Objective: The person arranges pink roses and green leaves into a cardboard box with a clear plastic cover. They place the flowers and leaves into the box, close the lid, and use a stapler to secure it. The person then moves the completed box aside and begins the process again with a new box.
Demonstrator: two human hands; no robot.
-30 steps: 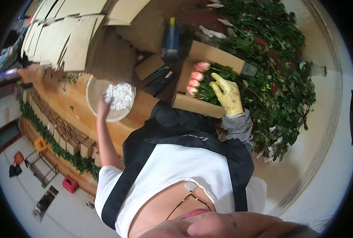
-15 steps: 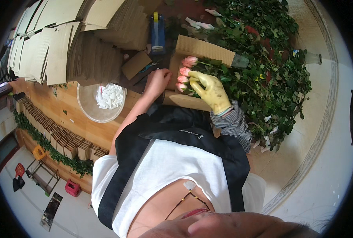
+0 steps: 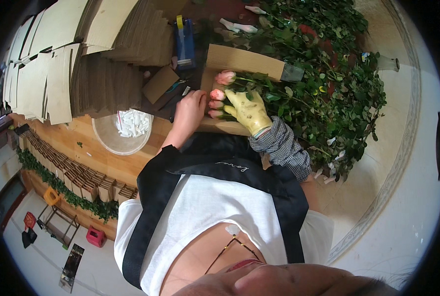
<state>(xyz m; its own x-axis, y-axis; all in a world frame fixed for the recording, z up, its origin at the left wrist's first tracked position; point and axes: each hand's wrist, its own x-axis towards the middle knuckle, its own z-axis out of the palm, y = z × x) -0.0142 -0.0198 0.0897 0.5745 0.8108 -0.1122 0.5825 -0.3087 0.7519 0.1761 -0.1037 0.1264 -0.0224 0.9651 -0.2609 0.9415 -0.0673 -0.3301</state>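
A cardboard box with a raised corrugated flap holds several pink roses on leafy stems, their blooms at its left end. My left hand, bare, is at that end beside the blooms, fingers curled; what they pinch, if anything, is hidden. My right hand, in a stained yellow glove, lies over the stems just right of the blooms, thumb and index finger apart and bent among the flowers. Left of my left arm, a round translucent tub holds small white pieces.
Stacked flat cardboard fills the upper left; a blue tape dispenser stands beside it. Heaped greenery covers the right. Rows of cardboard boxes with foliage, a yellow stool and a red plastic object lie lower left.
My left hand has moved from the white tub up and right to the box. My right hand has come down onto the roses. The box appears further left and higher in view.
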